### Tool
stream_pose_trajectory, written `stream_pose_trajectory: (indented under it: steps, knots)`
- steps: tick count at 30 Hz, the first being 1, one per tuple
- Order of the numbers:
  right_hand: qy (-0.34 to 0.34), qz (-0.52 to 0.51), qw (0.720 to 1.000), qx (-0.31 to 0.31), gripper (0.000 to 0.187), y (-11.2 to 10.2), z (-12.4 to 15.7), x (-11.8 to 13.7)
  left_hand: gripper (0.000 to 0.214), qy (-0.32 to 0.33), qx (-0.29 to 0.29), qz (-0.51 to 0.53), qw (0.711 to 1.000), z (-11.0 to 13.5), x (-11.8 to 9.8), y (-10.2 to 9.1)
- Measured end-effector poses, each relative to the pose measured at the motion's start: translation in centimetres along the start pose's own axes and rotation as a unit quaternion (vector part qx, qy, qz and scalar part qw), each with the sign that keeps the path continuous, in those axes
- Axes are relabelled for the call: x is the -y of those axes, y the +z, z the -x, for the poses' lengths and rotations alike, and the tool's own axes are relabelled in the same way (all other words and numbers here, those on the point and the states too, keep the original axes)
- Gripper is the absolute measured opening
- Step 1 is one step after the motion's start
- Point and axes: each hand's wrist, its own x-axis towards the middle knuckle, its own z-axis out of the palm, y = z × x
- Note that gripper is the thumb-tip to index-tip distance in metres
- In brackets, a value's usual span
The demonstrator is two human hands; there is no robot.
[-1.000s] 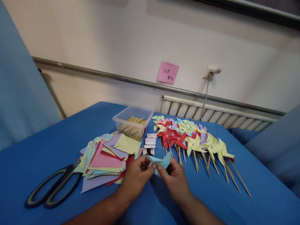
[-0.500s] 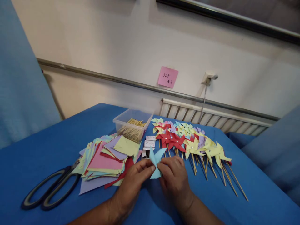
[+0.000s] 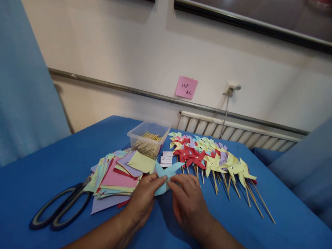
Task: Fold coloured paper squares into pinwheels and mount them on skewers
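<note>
A light blue paper pinwheel (image 3: 169,171) is held up between my two hands, above the near middle of the table. My left hand (image 3: 145,193) pinches it from the left, thumb on the paper near its centre. From the right, my right hand (image 3: 189,197) closes its thumb and forefinger at the pinwheel's centre. Whatever small thing may sit between those fingertips is hidden. No stick shows on this pinwheel. Just beyond it are small white boxes (image 3: 166,159), partly covered by the paper. A stack of coloured paper squares (image 3: 116,176) lies beside my left hand.
Large dark-handled scissors (image 3: 62,204) lie left of the paper stack. A clear plastic box (image 3: 135,138) of thin wooden sticks (image 3: 149,141) stands behind it. Several finished pinwheels (image 3: 212,162) on sticks spread across the right of the blue-covered table (image 3: 98,135). A radiator (image 3: 204,125) runs along the wall.
The light blue pinwheel has turned and shifted slightly left, showing more of its face. My left hand has moved a little left with it; my right fingers now meet at its centre.
</note>
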Motion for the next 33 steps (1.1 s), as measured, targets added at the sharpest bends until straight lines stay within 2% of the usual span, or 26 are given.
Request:
stream_pose_trajectory:
  steps: [4, 9, 15, 20, 24, 29, 33]
  knots:
    - [0.01, -0.025, 0.999, -0.031, 0.046, 0.1, 0.4, -0.7, 0.023, -0.019, 0.003, 0.013, 1.0, -0.1, 0.1, 0.0]
    - [0.063, -0.065, 0.995, -0.045, 0.039, 0.2, 0.5, -0.8, 0.019, -0.035, -0.012, 0.025, 0.999, -0.1, -0.1, -0.1]
    - [0.089, -0.109, 0.988, -0.066, 0.033, 0.7, 0.6, -0.9, 0.016, -0.041, -0.016, 0.028, 0.999, -0.2, 0.0, -0.3]
    - [0.202, -0.184, 0.951, -0.143, 0.023, 1.9, 1.3, -2.8, 0.013, -0.058, -0.018, 0.037, 0.998, -0.3, 0.1, -0.3]
    - [0.272, -0.208, 0.926, -0.157, 0.018, 2.6, 1.4, -4.3, 0.014, -0.068, -0.029, 0.033, 0.997, -0.4, 0.1, -0.3]
    - [0.302, -0.241, 0.91, -0.152, 0.016, 3.1, 1.5, -4.8, 0.016, -0.063, -0.005, 0.025, 0.998, -0.6, 0.7, -0.3]
    - [0.328, -0.244, 0.893, -0.188, 0.019, 3.3, 1.8, -4.9, 0.022, -0.049, 0.003, -0.014, 0.999, -1.3, 1.9, -0.3]
